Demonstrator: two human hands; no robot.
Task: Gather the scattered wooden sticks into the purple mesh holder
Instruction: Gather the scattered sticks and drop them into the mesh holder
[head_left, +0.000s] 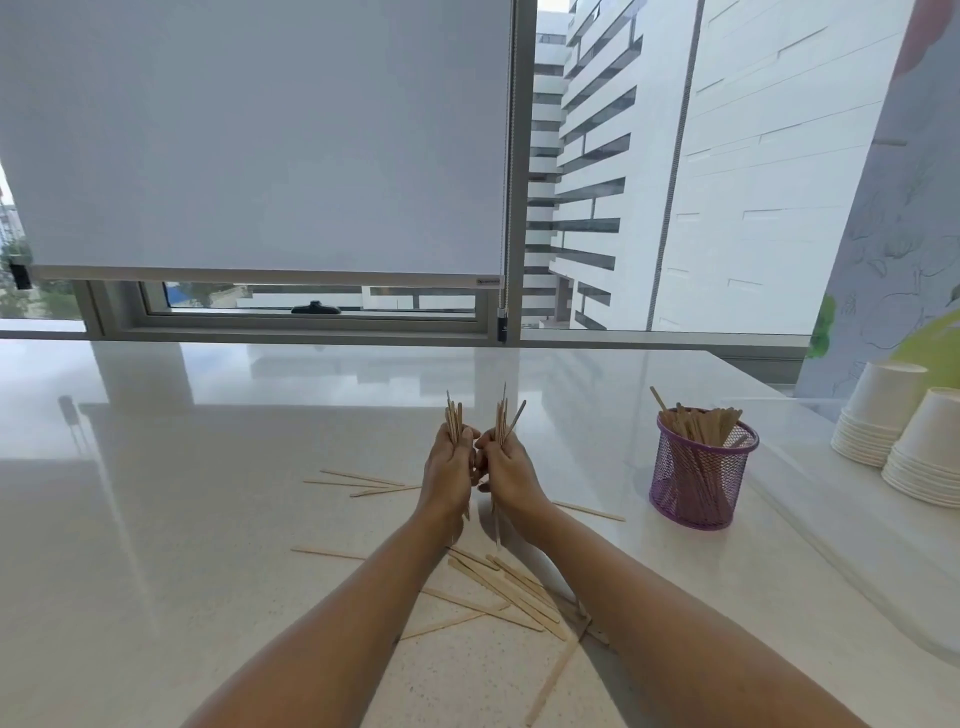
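My left hand (448, 475) and my right hand (506, 475) are side by side above the white counter, each closed around an upright bundle of wooden sticks. The left bundle (453, 418) and the right bundle (505, 418) poke up above my fingers. Several loose sticks (511, 595) lie scattered on the counter under my forearms, and a few more sticks (363, 483) lie to the left of my hands. The purple mesh holder (698, 475) stands to the right of my hands, with several sticks in it.
Two stacks of white paper cups (878, 415) stand at the far right on a raised white ledge. The counter (182, 493) runs back to a window frame with a lowered blind. One stick (589, 512) lies between my right wrist and the holder.
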